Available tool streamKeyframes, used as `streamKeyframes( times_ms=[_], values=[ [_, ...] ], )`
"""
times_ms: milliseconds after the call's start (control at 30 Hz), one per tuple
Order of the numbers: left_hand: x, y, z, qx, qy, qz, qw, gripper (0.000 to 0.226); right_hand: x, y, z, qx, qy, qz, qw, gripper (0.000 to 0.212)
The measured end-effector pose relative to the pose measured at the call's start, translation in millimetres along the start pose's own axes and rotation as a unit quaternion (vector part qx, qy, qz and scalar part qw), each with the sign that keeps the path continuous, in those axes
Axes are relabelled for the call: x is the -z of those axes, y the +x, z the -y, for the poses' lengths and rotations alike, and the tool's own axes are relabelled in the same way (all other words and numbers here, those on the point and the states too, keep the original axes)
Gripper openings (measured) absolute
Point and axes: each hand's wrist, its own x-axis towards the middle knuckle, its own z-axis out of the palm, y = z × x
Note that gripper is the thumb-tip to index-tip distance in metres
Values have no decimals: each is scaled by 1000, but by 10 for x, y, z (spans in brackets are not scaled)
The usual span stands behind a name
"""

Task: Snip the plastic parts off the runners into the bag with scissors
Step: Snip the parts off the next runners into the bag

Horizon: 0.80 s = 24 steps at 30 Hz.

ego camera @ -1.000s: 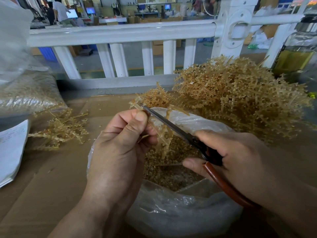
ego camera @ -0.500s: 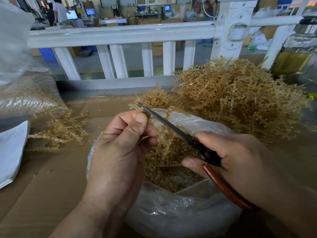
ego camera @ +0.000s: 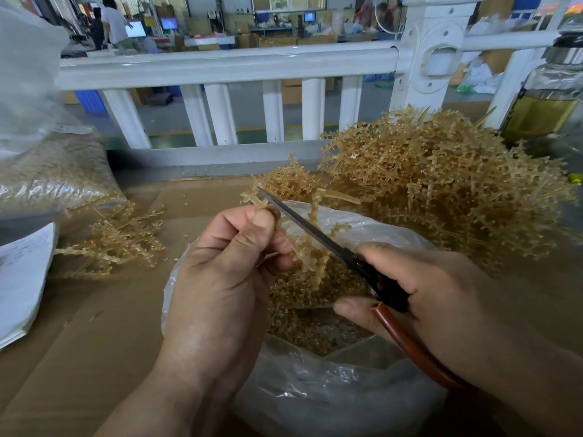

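The left hand [ego camera: 220, 288] pinches one runner [ego camera: 307, 257] between its thumb and curled fingers, above the mouth of the open bag [ego camera: 331, 398]. Part of the runner's stem is hidden behind the thumb. The right hand [ego camera: 441, 304] grips the single pair of scissors [ego camera: 315, 234], and its fingers cover most of the handles. The blades lie across the runner, but it is hard to make out whether they are parted. Cut parts [ego camera: 303, 320] fill the bag, too small and too many to count. Two heaps of runners lie on the worktop [ego camera: 94, 342]: a big heap [ego camera: 441, 184] beyond the bag and a small heap [ego camera: 116, 241] to the left. A second bag [ego camera: 47, 175] on the left and a bottle [ego camera: 549, 99] on the right are both cut off by the edges.
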Motion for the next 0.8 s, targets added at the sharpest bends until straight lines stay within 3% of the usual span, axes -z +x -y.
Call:
streamKeyframes(
  times_ms=[333,433,800],
  values=[
    [54,-24,21,-55,90,-10,994,3,-17,-13,-51,2,-10,2,1000,43],
    [63,0,12,-77,99,-7,992,13,-13,-14,-80,6,-12,6,1000,44],
    [122,59,-83,-57,78,-5,995,9,-12,-20,-72,6,-30,1,1000,48]
  ],
)
